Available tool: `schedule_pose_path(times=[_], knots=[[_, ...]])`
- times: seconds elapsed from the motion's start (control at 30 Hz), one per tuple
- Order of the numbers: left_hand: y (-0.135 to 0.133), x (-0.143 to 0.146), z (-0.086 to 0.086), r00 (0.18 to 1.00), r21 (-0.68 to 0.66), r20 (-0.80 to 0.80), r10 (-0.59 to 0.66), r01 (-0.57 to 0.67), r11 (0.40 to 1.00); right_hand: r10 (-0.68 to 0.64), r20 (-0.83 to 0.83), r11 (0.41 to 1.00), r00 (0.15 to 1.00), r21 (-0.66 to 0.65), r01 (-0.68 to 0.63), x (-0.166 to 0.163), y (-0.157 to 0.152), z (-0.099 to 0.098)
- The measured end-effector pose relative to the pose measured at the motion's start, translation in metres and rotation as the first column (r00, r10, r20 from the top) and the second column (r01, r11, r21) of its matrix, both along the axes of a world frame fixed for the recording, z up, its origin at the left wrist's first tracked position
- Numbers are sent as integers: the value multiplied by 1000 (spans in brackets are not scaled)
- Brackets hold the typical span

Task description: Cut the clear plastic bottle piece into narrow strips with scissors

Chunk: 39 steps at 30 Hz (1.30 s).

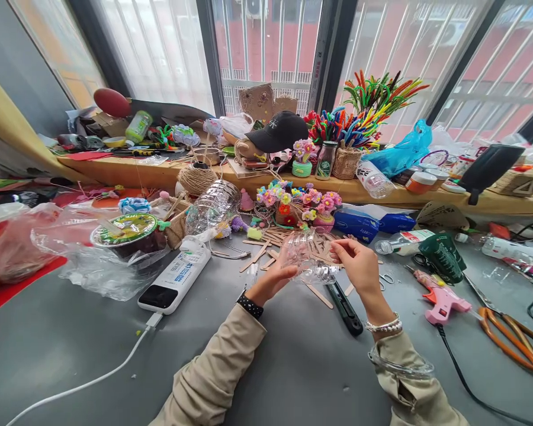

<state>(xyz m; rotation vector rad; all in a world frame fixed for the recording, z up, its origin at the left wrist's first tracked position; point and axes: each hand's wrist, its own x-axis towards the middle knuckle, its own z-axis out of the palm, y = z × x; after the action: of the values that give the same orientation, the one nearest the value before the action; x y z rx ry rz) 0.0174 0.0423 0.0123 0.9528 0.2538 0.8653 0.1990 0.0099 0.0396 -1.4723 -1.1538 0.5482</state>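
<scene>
A clear ribbed plastic bottle piece (310, 251) lies sideways above the grey table, in front of a pile of wooden craft sticks (273, 236). My left hand (270, 281) is wrapped around its left end, the thumb along the near side. At the right end, my right hand (359, 266) has thumb and index finger pinched together at the bottle's edge; whether something small is between them is hidden. Below the bottle lie a loose craft stick (320, 297) and a dark green utility knife (347, 310). Small scissors (385, 279) rest just beyond my right wrist.
On the left stand a white power bank (177, 278) with a cable and a lidded bowl (127, 234) in plastic wrap. A pink glue gun (444, 299) and orange-handled scissors (510, 337) lie right. Behind are pipe-cleaner flowers (324, 202), twine (198, 177) and a black cap (279, 131).
</scene>
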Motion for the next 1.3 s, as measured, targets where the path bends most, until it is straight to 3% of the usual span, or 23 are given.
schedule_pose_path(times=[0.1, 0.17, 0.23, 0.3, 0.33, 0.4, 0.67, 0.87, 1.03, 1.13, 1.3], knots=[[4, -2, -2, 999, -72, 7, 39, -39, 997, 57, -9, 996, 998, -67, -58, 8, 0, 2], [8, -5, 0, 991, -133, 61, 119, -110, 985, 99, 101, 973, 990, -218, -75, 15, -1, 5], [12, -9, 4, 969, -223, 117, 216, -186, 957, 225, 349, 867, 910, -497, -24, 19, -4, 7], [15, -14, 9, 949, -322, 155, 276, -216, 922, 452, 523, 674, 723, -731, 108, 17, -7, 9], [16, -16, 11, 944, -369, 168, 285, -207, 906, 503, 541, 621, 674, -769, 153, 13, -8, 9], [17, -18, 14, 937, -442, 198, 288, -177, 879, 536, 567, 587, 626, -783, 206, 4, -9, 9], [19, -19, 15, 935, -461, 249, 252, -114, 880, 552, 579, 580, 599, -783, 223, -2, -2, 3], [20, -18, 15, 908, -483, 195, 372, -241, 842, 434, 634, 594, 640, -735, 326, 35, 0, 3], [21, -16, 15, 854, -457, 196, 482, -355, 816, 344, 670, 572, 658, -705, 419, 74, -6, 4], [21, -15, 17, 833, -450, 212, 511, -381, 808, 356, 635, 590, 686, -721, 362, 77, -7, 5], [22, -16, 17, 803, -461, 195, 564, -432, 775, 466, 505, 612, 727, -777, 148, 46, -3, 3]])
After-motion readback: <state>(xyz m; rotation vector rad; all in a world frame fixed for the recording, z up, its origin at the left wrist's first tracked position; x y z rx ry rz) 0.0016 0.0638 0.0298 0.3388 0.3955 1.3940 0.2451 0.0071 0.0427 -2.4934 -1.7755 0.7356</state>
